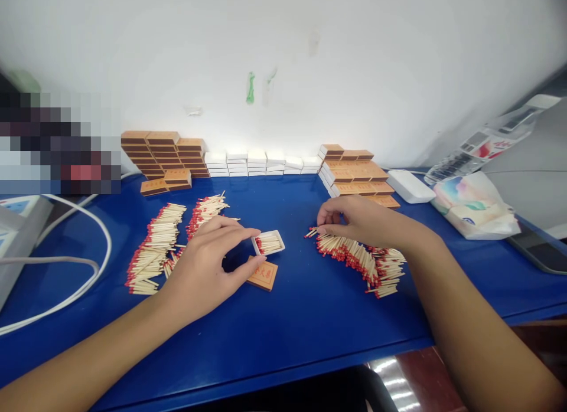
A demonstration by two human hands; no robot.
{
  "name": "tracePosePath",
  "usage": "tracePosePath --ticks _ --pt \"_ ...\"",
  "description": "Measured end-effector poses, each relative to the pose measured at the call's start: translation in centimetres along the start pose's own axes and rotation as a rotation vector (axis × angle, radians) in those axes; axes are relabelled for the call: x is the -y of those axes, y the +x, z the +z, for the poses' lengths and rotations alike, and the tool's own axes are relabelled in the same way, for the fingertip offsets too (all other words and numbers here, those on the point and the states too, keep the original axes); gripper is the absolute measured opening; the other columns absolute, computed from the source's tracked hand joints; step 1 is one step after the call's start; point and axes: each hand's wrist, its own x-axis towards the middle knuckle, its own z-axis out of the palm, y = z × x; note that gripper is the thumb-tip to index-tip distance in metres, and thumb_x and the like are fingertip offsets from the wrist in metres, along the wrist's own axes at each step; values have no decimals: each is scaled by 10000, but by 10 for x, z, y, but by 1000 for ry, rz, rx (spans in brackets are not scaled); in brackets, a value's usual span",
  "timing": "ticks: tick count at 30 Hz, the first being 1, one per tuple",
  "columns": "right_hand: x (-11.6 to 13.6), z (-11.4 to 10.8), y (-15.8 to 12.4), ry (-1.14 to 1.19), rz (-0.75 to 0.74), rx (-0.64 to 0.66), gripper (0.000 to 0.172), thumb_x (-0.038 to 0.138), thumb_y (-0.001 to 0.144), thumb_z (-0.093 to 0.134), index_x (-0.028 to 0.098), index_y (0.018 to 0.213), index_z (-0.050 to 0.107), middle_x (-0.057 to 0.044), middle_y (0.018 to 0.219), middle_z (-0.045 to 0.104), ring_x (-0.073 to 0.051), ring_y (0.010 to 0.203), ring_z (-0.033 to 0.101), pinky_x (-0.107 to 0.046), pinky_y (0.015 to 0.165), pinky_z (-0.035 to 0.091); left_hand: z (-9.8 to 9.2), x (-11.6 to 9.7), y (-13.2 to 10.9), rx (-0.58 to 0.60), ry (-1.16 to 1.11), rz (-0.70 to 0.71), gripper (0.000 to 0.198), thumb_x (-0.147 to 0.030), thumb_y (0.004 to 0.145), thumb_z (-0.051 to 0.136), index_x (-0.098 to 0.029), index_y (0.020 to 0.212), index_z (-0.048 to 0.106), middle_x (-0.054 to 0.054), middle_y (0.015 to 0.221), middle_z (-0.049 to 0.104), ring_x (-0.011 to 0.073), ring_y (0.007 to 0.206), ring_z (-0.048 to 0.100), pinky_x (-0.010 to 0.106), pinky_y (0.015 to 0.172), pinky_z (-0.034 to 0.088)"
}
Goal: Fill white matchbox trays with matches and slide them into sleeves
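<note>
Left hand (204, 260) clamped on matchbox tray (275, 251), presumably steadying it; right hand (349, 215) at loose matches (312, 231) beside right pile (349, 253), can't tell if pinched.

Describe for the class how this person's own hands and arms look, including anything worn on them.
The left hand and right hand are both ungloved, with no rings visible. The left forearm and right forearm are uncovered as far as the picture shows: no sleeves, watch or bracelet, and no markings I can make out.
</note>
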Motion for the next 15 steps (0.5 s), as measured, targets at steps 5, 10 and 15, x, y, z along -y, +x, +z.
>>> tracePosePath --ticks 5,10,15 --pt "1 4 2 -34 5 -36 369 573 1031 602 240 917 709 -55 878 757 -204 748 644 -331 646 438 0 2 0 -4 -6 14 247 -303 984 794 -220 1217 785 59 1138 828 253 1111 708 425 980 626" --pt "-3 8 3 -47 1 -73 402 604 1047 571 238 940 697 -52 881 746 -204 743 627 -335 646 429 -1 1 0 -2 -12 2 228 -297 979 795 -232 1197 786 54 1137 830 252 1104 713 415 962 629" --pt "-1 6 4 -9 -28 -118 373 570 1051 578 231 938 686 -58 874 725 -210 746 615 -339 653 421 -1 1 0 -6 -21 15 236 -279 974 799 -214 1201 783 58 1137 830 249 1101 708 406 965 622"
